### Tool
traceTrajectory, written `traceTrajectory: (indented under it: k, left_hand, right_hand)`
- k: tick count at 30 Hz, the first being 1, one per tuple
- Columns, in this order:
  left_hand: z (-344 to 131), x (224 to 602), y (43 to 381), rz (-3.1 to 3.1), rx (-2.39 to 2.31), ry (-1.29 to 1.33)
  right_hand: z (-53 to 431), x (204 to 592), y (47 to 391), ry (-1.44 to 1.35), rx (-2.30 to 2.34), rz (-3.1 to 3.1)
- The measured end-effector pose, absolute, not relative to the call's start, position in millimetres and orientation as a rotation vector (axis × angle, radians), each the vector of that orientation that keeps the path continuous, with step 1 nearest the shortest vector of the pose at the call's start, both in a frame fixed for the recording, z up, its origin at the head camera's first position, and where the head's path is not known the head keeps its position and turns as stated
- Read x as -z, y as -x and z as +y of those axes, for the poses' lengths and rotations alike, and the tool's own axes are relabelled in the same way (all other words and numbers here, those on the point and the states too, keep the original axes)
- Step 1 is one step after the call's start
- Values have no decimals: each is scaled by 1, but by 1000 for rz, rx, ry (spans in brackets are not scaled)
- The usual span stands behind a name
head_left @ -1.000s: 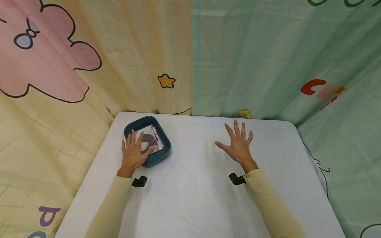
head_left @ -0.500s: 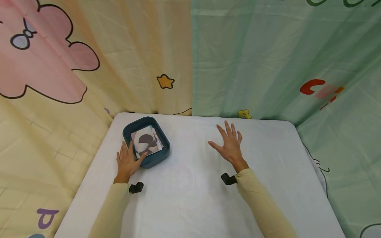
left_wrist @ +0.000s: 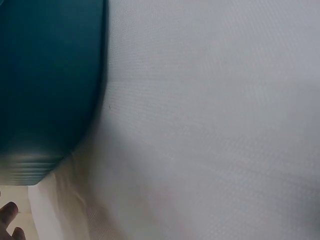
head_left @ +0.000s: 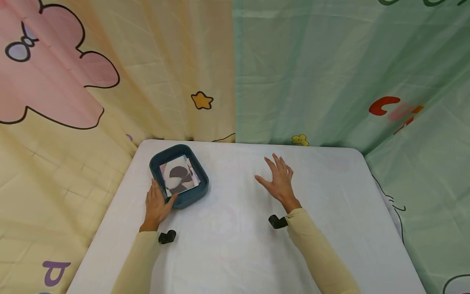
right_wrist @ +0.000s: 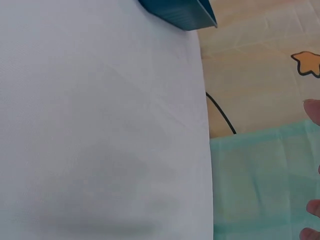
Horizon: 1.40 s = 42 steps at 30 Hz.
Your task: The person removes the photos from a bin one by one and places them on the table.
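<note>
A dark teal plastic basket stands at the left of the white table, with several printed picture cards lying inside. The top card shows a grey and white cartoon shape. My left hand is at the basket's near left corner, fingers extended along its left side and thumb by the near rim. In the left wrist view the basket's side wall fills the upper left, with fingertips below it. My right hand hovers over the table's right half, fingers spread and slightly bent, holding nothing.
White cloth covers the table. Behind it hang a yellow curtain and a green curtain, both meeting the back edge. A small black wrist camera sits at the left wrist, and another black camera at the right.
My left hand has drawn back from over the cards to the basket's near left corner, uncovering the cards. My right hand has shifted left and its fingers have bent a little.
</note>
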State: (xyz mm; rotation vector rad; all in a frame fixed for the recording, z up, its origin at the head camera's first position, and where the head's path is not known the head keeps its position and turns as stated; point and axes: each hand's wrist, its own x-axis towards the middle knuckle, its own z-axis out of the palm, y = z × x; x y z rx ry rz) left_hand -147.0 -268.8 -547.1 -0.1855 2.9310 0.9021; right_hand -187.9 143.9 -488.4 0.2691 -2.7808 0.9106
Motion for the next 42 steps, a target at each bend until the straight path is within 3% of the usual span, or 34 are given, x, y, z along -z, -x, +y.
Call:
traceTrajectory:
  k: [42]
  left_hand:
    - [-271, 551, 147, 2719, -1270, 17]
  right_hand:
    - [159, 486, 194, -261, -955, -2809]
